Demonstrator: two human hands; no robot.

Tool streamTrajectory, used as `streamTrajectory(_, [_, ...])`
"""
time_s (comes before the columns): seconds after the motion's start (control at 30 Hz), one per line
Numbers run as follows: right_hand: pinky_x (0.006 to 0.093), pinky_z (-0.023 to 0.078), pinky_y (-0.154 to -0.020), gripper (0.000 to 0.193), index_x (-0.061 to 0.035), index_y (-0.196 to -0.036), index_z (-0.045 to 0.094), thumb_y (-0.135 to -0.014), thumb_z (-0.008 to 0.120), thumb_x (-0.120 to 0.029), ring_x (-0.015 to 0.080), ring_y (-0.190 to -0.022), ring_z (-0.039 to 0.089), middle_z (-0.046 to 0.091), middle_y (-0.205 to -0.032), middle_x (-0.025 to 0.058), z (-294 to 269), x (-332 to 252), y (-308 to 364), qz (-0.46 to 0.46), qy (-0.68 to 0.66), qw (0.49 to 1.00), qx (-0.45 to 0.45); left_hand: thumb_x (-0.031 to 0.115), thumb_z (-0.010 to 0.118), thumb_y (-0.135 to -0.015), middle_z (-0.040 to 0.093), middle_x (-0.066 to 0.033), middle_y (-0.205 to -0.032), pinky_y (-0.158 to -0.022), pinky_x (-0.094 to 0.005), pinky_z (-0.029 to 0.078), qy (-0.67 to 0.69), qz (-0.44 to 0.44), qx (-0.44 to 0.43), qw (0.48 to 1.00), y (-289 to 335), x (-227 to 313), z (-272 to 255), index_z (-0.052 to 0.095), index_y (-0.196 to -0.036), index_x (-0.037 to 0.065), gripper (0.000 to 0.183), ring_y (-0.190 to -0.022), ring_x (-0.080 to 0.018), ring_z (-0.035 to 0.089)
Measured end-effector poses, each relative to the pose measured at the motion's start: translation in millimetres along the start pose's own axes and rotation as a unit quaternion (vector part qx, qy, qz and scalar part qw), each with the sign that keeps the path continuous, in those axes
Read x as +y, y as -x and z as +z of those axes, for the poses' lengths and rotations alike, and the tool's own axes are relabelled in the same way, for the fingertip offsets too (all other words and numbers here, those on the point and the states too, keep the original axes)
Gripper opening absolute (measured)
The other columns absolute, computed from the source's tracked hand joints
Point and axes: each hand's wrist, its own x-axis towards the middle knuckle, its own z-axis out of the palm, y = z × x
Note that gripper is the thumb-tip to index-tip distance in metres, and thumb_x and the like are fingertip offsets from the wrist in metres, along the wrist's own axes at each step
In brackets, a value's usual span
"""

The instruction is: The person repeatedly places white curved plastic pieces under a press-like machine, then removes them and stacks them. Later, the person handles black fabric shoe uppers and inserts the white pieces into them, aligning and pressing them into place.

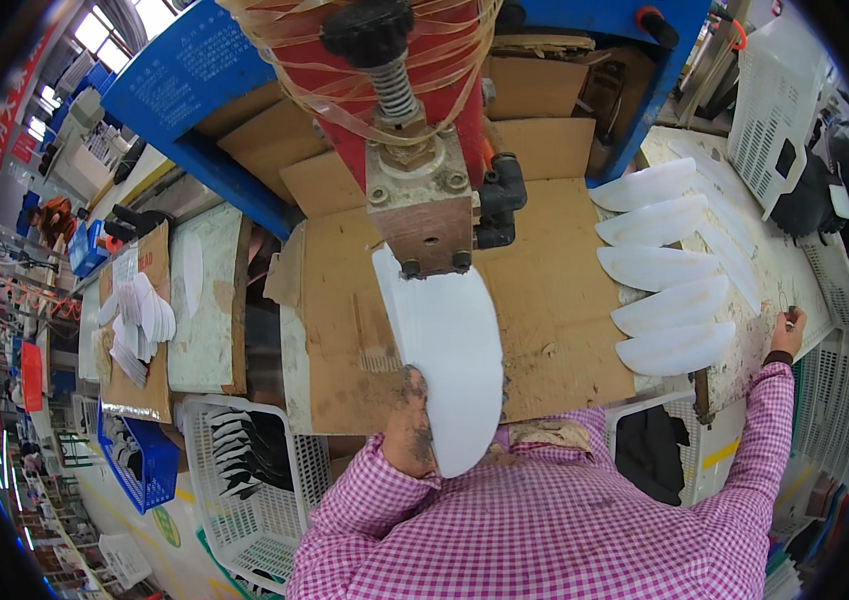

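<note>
My left hand, smudged dark, grips the left edge of a white insole-shaped sheet. The sheet lies lengthwise over the brown cardboard, with its upper end under the metal head of a machine. Far to the right, my right hand is closed at the edge of the side table. Something thin and dark shows at its fingertips, too small to name. Left of that hand, several white curved pieces lie fanned out in a column, with more flat ones behind them.
The blue machine frame arches over the cardboard-covered bed. At left, a pile of white pieces rests on cardboard. White baskets with dark items stand below both sides, beside a blue crate. A tilted white basket stands far right.
</note>
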Motion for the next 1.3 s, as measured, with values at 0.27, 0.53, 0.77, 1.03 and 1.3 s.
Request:
streamTrajectory(0.27, [0.0269,0.045,-0.070,0.033,-0.0075,-0.118,0.053,-0.088,0.060,-0.019,0.0106,-0.072,0.052,0.062,-0.095,0.0014,-14,-18,-5,0.003,-0.062,0.998,-0.007,0.065,0.040,-0.087,0.053,-0.0186,-0.120,-0.083,-0.0395,0.053,-0.036,0.132,-0.024,0.990,-56,32,5,0.034,-0.134,0.003,0.078,-0.101,-0.0285,0.059])
streamTrajectory(0.53, [0.0255,0.045,-0.078,0.030,-0.0051,-0.120,0.051,-0.090,0.056,-0.008,0.0116,-0.087,0.055,0.061,-0.110,0.0040,-29,-116,12,-0.131,-0.137,0.980,-0.058,0.048,0.040,-0.094,0.058,-0.0172,-0.114,-0.081,-0.0431,0.055,0.065,0.239,0.033,0.968,-100,81,12,0.044,-0.129,0.004,0.057,-0.093,-0.0318,0.062])
streamTrajectory(0.77, [0.0196,0.042,-0.063,0.027,-0.0053,-0.115,0.052,-0.088,0.057,-0.005,0.0082,-0.083,0.054,0.061,-0.107,0.0033,-57,-217,77,-0.186,-0.189,0.958,-0.106,0.065,0.043,-0.086,0.047,-0.0157,-0.131,-0.093,-0.0417,0.047,-0.088,-0.017,0.069,0.994,8,45,-14,0.030,-0.139,0.005,0.081,-0.115,-0.0268,0.050])
streamTrajectory(1.03, [0.0207,0.042,-0.060,0.041,-0.0042,-0.114,0.051,-0.077,0.067,-0.007,0.0086,-0.080,0.056,0.064,-0.099,0.0050,-59,-321,204,-0.192,-0.323,0.825,-0.423,0.059,0.042,-0.090,0.046,-0.0150,-0.133,-0.092,-0.0387,0.048,-0.104,0.042,0.101,0.989,28,17,-3,0.029,-0.140,0.003,0.075,-0.115,-0.0265,0.051])
streamTrajectory(1.3, [0.0234,0.045,-0.065,0.051,-0.0048,-0.116,0.041,-0.076,0.073,-0.008,0.0096,-0.081,0.054,0.058,-0.098,0.0046,-30,-377,303,0.010,-0.503,0.670,-0.546,0.042,0.041,-0.097,0.055,-0.0189,-0.117,-0.086,-0.0400,0.052,0.028,0.150,-0.068,0.986,-54,-2,29,0.037,-0.130,0.000,0.054,-0.105,-0.0308,0.058])
